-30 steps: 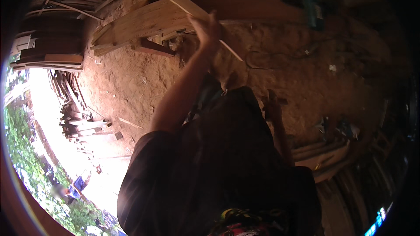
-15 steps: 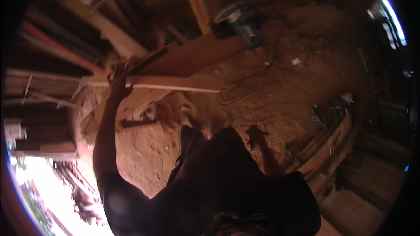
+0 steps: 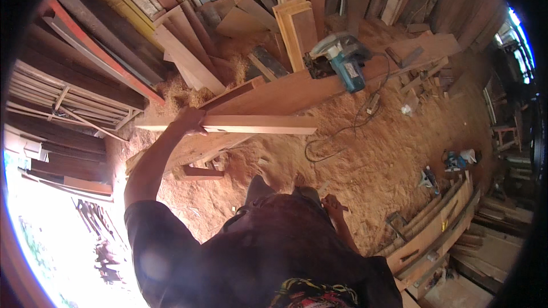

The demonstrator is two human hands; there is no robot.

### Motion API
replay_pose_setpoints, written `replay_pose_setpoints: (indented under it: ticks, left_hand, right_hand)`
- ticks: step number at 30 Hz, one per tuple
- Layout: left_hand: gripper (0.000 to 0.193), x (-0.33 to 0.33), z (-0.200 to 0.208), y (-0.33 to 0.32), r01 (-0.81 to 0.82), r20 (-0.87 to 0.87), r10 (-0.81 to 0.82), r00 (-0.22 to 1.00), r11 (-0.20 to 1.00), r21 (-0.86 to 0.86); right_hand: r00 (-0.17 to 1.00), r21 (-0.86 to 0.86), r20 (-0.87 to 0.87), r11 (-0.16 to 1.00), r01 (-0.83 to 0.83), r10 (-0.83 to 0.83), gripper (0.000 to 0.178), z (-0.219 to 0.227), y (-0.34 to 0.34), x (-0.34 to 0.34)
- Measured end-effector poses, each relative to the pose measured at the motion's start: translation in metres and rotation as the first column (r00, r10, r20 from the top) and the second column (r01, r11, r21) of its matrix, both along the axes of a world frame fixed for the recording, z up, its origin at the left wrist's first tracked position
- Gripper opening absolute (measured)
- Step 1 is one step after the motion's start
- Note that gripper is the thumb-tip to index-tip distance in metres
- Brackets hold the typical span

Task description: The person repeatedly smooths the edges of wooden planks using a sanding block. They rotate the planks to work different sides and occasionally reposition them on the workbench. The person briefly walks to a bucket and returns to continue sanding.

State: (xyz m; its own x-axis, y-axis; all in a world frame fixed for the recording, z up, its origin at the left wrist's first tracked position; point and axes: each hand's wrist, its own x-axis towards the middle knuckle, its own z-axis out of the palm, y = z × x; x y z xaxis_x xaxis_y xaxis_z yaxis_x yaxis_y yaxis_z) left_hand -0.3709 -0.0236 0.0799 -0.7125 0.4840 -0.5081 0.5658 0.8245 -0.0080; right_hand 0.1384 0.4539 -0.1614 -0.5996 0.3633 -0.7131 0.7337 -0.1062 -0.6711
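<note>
My left hand (image 3: 191, 120) grips a long, pale squared piece of timber (image 3: 260, 124) near its left part, fingers wrapped over it. The timber lies on or just over a wide reddish-brown plank (image 3: 274, 92); I cannot tell whether they touch all along. Low beside my right thigh, my right hand (image 3: 330, 201) is closed on a small brown stick-like tool (image 3: 341, 207). A pale thin strip shows just above that hand, and whether it belongs to the tool is unclear. At the plank's far side sits a blue-green circular saw (image 3: 345, 63).
The saw's cord (image 3: 357, 131) loops over the sawdust-covered ground (image 3: 274, 159). Stacked boards (image 3: 103, 23) lean along the far and left sides. Small offcuts (image 3: 425, 80) lie at the far right. Nearer right are another blue power tool (image 3: 456, 161) and a wooden bench (image 3: 425, 228).
The view has shifted, and the picture is sharper and brighter. My left hand's fingers, spread over the timber's left end before, now wrap around it farther along. My right hand stays low.
</note>
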Motion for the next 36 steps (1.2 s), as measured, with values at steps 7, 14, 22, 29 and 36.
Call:
replay_pose_setpoints:
  ticks: [7,14,22,29,36]
  left_hand:
    - [0.07,0.057,0.034,-0.024,-0.174,0.181,0.15,0.972,0.977,0.126]
    - [0.069,0.102,0.048,-0.04,-0.429,0.049,0.429,0.902,0.877,0.216]
    - [0.073,0.123,-0.016,-0.039,-0.719,0.016,0.739,0.673,0.649,0.249]
    - [0.068,0.146,0.025,0.019,-0.882,0.029,0.935,0.354,0.323,0.344]
    - [0.064,0.242,-0.023,0.021,-0.637,0.4,0.706,0.584,0.092,0.766]
  right_hand:
    - [0.999,-0.04,-0.019,0.999,0.026,-0.027,0.061,-0.002,0.009,-0.019]
    - [0.909,0.09,-0.109,0.914,-0.395,0.403,0.036,-0.015,0.064,-0.055]
    - [0.946,-0.172,0.016,0.933,-0.317,0.325,0.056,0.051,0.029,-0.155]
    - [0.927,-0.136,-0.075,0.917,-0.375,0.367,0.08,0.042,-0.003,-0.189]
    - [0.741,0.146,0.147,0.727,-0.671,0.655,0.081,0.037,0.016,-0.163]
